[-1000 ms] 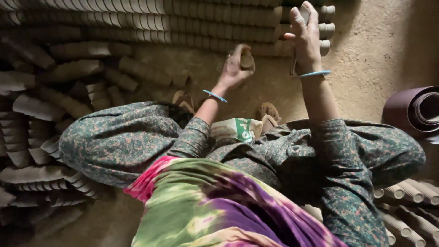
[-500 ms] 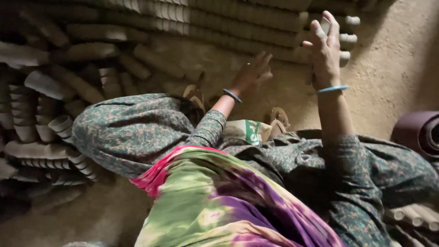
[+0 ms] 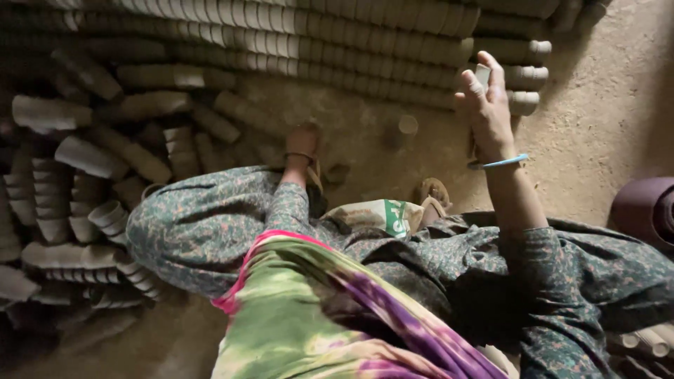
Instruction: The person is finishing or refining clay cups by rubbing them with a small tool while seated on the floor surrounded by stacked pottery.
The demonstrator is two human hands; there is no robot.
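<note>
A single head-worn camera looks steeply down over the person's lap, close to the patterned clothing that fills the lower frame. It faces forward onto the earthen floor (image 3: 597,140) and the rows of stacked clay cups (image 3: 316,35) beyond the knees.

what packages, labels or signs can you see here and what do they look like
Printed sack: lies crumpled on the floor by the person's knees, centre of view; off-white with a green printed patch at its right end.
No other labels, signs or screens show among the stacked clay cups.
</note>
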